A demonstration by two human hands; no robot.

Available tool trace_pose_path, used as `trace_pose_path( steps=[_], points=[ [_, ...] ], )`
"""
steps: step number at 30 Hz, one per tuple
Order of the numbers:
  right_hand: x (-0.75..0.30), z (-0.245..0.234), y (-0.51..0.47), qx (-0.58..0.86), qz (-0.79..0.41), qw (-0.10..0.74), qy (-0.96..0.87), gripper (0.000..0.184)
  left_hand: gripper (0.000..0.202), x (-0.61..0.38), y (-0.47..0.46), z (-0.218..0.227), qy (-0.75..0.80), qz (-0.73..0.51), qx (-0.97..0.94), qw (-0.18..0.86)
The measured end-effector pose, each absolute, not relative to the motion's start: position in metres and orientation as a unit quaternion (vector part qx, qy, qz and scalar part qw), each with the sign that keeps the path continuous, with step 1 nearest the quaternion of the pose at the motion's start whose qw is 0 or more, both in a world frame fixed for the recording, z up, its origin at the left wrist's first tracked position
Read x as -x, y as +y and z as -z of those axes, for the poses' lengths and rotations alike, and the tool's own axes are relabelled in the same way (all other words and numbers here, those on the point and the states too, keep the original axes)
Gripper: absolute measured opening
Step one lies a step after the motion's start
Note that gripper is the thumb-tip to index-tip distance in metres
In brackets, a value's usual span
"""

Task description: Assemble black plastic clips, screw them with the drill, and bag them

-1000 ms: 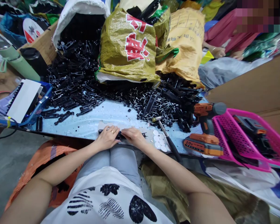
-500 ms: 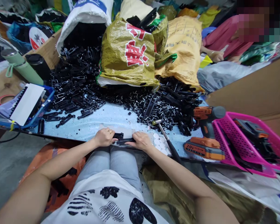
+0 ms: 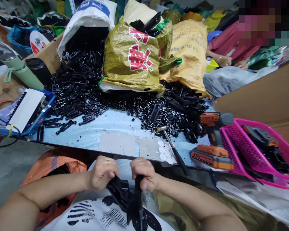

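Just past the table's near edge, over my lap, a black plastic part [image 3: 125, 198] with long arms hangs between my hands. Closed round its left end is my left hand [image 3: 102, 173], a ring on one finger. My right hand [image 3: 144, 174] is wrapped round the top of its right arm. The part is V-shaped, and its lower end is close to my shirt; its exact kind is unclear. Grey card pieces [image 3: 120, 143] lie flat on the table beyond the hands, beside white round discs [image 3: 165, 151]. A hammer [image 3: 172, 148] rests to their right.
Black plastic links [image 3: 77, 93] and metal pins with black heads [image 3: 156, 112] are heaped across the table under several sacks [image 3: 132, 57]. At right are a cordless drill [image 3: 212, 141] and pink baskets [image 3: 262, 150]; at left, a blue tray [image 3: 48, 99] and bottles. Another person's hands [image 3: 225, 61] show behind.
Both hands have moved from the table edge back toward my body, carrying the black part. It has tilted from roughly level to pointing downward, and the card pieces are uncovered.
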State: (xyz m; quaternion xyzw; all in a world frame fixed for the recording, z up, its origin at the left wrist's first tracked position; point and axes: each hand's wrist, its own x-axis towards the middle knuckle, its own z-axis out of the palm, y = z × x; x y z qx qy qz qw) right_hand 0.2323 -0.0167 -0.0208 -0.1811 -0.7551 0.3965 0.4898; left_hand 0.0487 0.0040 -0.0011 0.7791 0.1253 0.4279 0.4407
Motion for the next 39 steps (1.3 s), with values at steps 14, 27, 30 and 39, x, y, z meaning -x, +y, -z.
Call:
trace_pose_path(
  steps=[14,27,30,39],
  points=[
    [-0.176,0.105,0.042,0.417,-0.422,0.654,-0.469,0.07,0.063,-0.088,0.011,0.046,0.269,-0.538,-0.741,0.298],
    [-0.362,0.073,0.168,0.849,0.01,0.213,-0.483,0.073,0.055,-0.112,0.204,0.102,0.462,-0.145,-0.875,0.011],
    [-0.352,0.071,0.152,0.746,0.003,0.333,-0.577,0.067,0.038,-0.074,0.214,0.092,0.538,-0.213,-0.815,0.008],
    [-0.269,0.131,0.082,0.571,-0.396,0.508,-0.509,0.049,0.027,0.063,0.255,0.086,0.772,-0.316,-0.547,0.064]
  ],
)
